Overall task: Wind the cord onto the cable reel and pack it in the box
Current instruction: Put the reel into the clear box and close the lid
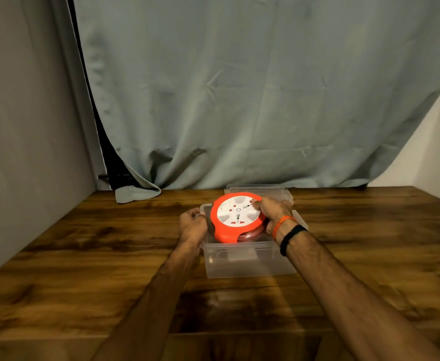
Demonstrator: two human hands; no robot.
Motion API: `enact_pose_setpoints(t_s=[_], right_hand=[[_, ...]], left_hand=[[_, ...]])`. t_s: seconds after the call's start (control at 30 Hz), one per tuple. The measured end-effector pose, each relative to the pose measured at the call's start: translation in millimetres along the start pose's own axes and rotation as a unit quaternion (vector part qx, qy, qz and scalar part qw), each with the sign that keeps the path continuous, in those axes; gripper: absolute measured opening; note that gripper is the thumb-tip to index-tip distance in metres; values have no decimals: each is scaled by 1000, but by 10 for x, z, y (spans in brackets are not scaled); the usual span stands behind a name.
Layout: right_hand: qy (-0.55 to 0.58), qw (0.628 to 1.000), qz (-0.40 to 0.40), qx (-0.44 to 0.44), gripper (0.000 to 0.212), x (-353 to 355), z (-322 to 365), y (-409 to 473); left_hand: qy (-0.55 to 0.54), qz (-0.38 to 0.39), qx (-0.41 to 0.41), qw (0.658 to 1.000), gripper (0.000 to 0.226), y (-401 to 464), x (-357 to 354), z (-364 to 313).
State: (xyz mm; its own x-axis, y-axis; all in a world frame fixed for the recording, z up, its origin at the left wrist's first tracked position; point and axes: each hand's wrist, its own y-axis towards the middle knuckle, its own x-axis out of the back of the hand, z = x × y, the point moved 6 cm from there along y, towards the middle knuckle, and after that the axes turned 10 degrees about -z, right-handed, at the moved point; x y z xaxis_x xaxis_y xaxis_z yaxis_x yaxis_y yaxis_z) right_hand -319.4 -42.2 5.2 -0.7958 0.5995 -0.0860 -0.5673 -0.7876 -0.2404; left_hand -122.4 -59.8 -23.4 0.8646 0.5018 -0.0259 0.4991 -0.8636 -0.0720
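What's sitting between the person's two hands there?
In the head view, the orange cable reel lies between the left hand and right hand, tilted in the clear plastic box; the right hand holds it.

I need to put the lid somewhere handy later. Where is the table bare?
Bare wood lies left of the clear box, toward the wall, right of it, and in front between the forearms. Crowded: the box itself, with the cable reel, left hand and right hand.
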Motion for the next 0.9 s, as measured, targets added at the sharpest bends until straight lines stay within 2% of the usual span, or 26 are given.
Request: enact_pose_setpoints(t_s=[0.07,0.1,0.27,0.4,0.6,0.73,0.9], right_hand=[[3,1000,1,-16,43,54,-29,17],[4,1000,7,-26,41,71,-51,27],[-48,993,83,-62,9,114,-141,20],[-116,983,120,-72,16,95,-146,2],[-162,978,112,-64,19,152,-129,5],[-205,973,97,-39,36,173,-128,24],[-268,959,90,-14,17,186,-125,-11]], left_hand=[[14,4,4,1000,18,3,1,23],[21,7,7,1000,23,-2,-2,30],[26,17,17,999,27,-28,-8,47],[35,25,22,999,27,-35,-9,64],[45,24,8,999,27,-16,-11,44],[50,28,7,998,31,-9,-9,51],[42,23,2,999,28,-5,-1,42]])
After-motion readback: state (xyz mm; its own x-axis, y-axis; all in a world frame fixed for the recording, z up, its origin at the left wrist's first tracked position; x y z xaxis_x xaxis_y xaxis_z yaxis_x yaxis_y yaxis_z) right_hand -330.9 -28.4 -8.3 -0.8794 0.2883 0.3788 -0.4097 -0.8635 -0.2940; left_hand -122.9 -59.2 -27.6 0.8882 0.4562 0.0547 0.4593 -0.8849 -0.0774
